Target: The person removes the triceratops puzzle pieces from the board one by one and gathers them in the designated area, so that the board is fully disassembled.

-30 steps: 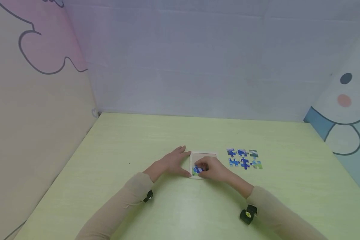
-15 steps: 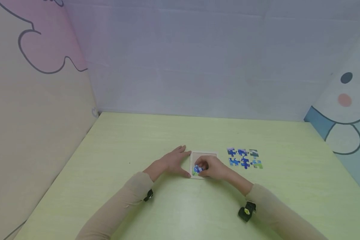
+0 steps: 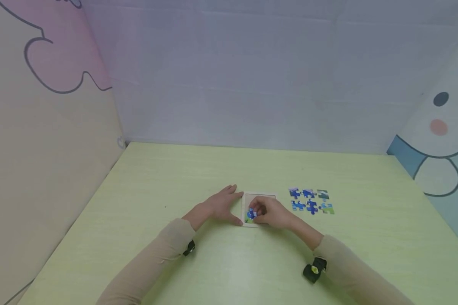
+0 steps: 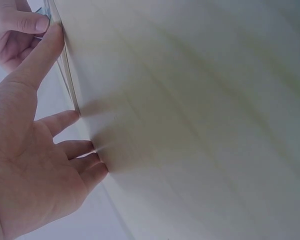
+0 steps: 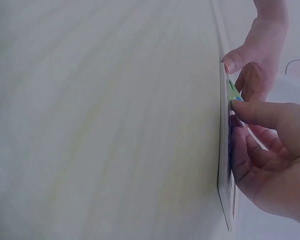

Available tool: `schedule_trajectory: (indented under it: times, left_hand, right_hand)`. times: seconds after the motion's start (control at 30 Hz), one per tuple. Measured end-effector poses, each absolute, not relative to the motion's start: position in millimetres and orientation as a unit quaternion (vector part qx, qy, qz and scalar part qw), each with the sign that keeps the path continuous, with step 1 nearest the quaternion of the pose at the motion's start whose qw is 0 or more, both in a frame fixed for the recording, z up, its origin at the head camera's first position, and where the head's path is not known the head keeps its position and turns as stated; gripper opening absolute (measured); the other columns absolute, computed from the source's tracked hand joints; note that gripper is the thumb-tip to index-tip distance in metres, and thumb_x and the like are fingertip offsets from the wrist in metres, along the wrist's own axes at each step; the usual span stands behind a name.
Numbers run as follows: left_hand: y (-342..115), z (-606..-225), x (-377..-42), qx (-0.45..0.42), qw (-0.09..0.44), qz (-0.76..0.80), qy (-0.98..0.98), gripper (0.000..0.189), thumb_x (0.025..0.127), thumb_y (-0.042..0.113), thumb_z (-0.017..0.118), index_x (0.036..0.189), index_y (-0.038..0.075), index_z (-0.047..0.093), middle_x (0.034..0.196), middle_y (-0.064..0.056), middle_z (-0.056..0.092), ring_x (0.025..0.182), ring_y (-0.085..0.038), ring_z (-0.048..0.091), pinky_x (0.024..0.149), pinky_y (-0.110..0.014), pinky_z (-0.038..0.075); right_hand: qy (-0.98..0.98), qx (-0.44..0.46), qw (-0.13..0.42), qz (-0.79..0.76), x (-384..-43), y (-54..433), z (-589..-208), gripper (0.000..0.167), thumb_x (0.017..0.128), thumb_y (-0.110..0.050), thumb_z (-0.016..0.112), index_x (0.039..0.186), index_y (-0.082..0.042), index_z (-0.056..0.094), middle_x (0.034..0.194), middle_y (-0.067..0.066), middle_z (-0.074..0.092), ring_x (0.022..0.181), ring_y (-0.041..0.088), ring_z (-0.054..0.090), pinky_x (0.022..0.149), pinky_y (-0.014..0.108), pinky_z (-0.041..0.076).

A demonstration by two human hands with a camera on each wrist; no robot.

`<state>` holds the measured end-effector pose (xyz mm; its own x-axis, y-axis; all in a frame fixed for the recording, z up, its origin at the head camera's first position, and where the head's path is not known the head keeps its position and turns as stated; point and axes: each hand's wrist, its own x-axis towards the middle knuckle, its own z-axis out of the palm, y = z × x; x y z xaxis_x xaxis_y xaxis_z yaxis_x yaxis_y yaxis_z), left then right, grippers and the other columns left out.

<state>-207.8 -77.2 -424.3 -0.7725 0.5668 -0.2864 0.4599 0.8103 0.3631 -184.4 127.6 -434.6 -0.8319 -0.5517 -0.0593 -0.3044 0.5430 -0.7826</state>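
A small puzzle tray (image 3: pixel 260 193) with a pale rim lies on the table in front of me. My left hand (image 3: pixel 223 206) is spread beside it, thumb and index fingertip at the left rim. Over the tray, my right hand (image 3: pixel 273 213) pinches a blue and green jigsaw piece (image 3: pixel 250 214) near the lower left corner. In the right wrist view this piece (image 5: pixel 232 91) stands at a slant, its green corner raised above the rim. The right fingers cover much of the tray's inside. The left wrist view shows the left fingertips (image 4: pixel 101 169) touching the tabletop.
Several loose jigsaw pieces (image 3: pixel 311 206), blue, green and grey, lie in two rows to the right of the tray. The light green table (image 3: pixel 175 169) ends at a hanging backdrop (image 3: pixel 252 84). Printed side panels (image 3: pixel 435 169) stand at left and right.
The right fingers have shifted slightly within the tray, and the pinched jigsaw piece has turned a little near the lower left corner. My left hand has stayed in place.
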Motion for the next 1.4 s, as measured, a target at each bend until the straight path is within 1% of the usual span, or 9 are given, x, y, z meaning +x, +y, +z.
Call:
schedule_trajectory:
  times: [0.17,0.43,0.67,0.73,0.87,0.97,1.07,1.2,1.4]
  left_hand:
    - [-78.0,-424.7,-208.4,0.283,0.188,0.144,0.929,0.093,0.070,0.050,0.072,0.143,0.012,0.029,0.150,-0.015,0.012,0.138,-0.028,0.007,0.110,-0.043,0.019]
    - [-77.0,-425.7,-209.6,0.283,0.191,0.134,0.930,0.093,0.071,0.052,0.070,0.143,0.013,0.027,0.151,-0.014,0.011,0.139,-0.027,0.007,0.110,-0.042,0.019]
    - [-76.1,-424.7,-208.1,0.283,0.189,0.134,0.931,0.092,0.071,0.051,0.071,0.143,0.013,0.028,0.150,-0.015,0.012,0.138,-0.027,0.007,0.110,-0.043,0.019]
    - [-76.4,-424.4,-208.1,0.282,0.190,0.136,0.931,0.092,0.071,0.052,0.070,0.143,0.013,0.028,0.150,-0.015,0.012,0.139,-0.026,0.007,0.110,-0.042,0.019]
    - [-76.9,-425.6,-209.0,0.287,0.186,0.139,0.929,0.093,0.071,0.054,0.069,0.143,0.012,0.029,0.150,-0.016,0.013,0.138,-0.027,0.008,0.110,-0.043,0.019]
    - [-76.9,-426.4,-209.2,0.287,0.185,0.138,0.930,0.092,0.070,0.053,0.070,0.143,0.012,0.029,0.150,-0.016,0.013,0.138,-0.028,0.008,0.110,-0.043,0.019]
    - [-76.6,-426.7,-209.2,0.286,0.186,0.137,0.930,0.092,0.071,0.051,0.071,0.143,0.012,0.029,0.150,-0.015,0.013,0.138,-0.028,0.008,0.110,-0.043,0.019]
    - [-75.7,-427.2,-209.3,0.283,0.191,0.131,0.931,0.093,0.070,0.052,0.071,0.143,0.014,0.028,0.150,-0.014,0.012,0.138,-0.027,0.007,0.110,-0.042,0.020]
    - [-74.9,-427.2,-209.3,0.282,0.190,0.128,0.932,0.093,0.070,0.053,0.070,0.143,0.015,0.028,0.151,-0.014,0.011,0.139,-0.026,0.007,0.110,-0.041,0.019]
  right_hand:
    - [0.851,-0.262,0.155,-0.427,-187.5,130.1,-436.9,0.019,0.079,0.003,0.065,0.096,-0.004,0.058,0.085,0.002,0.058,0.079,0.013,0.054,0.070,0.021,0.048]
    - [0.831,-0.267,0.169,-0.458,-191.4,133.0,-437.2,0.017,0.079,0.004,0.064,0.093,-0.002,0.059,0.082,0.005,0.059,0.076,0.014,0.055,0.069,0.021,0.050]
    - [0.812,-0.264,0.186,-0.487,-193.5,135.5,-436.9,0.015,0.080,0.007,0.062,0.094,0.002,0.058,0.082,0.015,0.060,0.076,0.016,0.056,0.069,0.022,0.050]
    - [0.807,-0.259,0.195,-0.494,-193.8,135.2,-436.4,0.015,0.080,0.007,0.061,0.094,0.002,0.057,0.083,0.016,0.060,0.076,0.017,0.056,0.069,0.022,0.050]
    - [0.800,-0.250,0.207,-0.505,-193.2,134.4,-434.7,0.015,0.081,0.007,0.060,0.095,0.002,0.055,0.083,0.014,0.059,0.076,0.017,0.055,0.068,0.021,0.049]
    - [0.798,-0.243,0.213,-0.508,-192.8,134.2,-433.7,0.015,0.082,0.006,0.060,0.096,0.002,0.055,0.083,0.012,0.059,0.076,0.017,0.054,0.067,0.022,0.048]
    - [0.800,-0.238,0.211,-0.509,-193.4,135.6,-433.8,0.015,0.082,0.005,0.061,0.096,0.002,0.055,0.082,0.011,0.059,0.074,0.017,0.054,0.065,0.023,0.049]
    - [0.805,-0.229,0.203,-0.509,-194.3,139.9,-433.4,0.016,0.081,0.003,0.062,0.096,0.002,0.056,0.080,0.010,0.060,0.070,0.015,0.055,0.061,0.026,0.052]
    - [0.819,-0.233,0.188,-0.489,-196.4,152.0,-424.7,0.016,0.081,-0.001,0.064,0.096,-0.001,0.058,0.081,0.007,0.061,0.073,0.016,0.057,0.066,0.025,0.051]
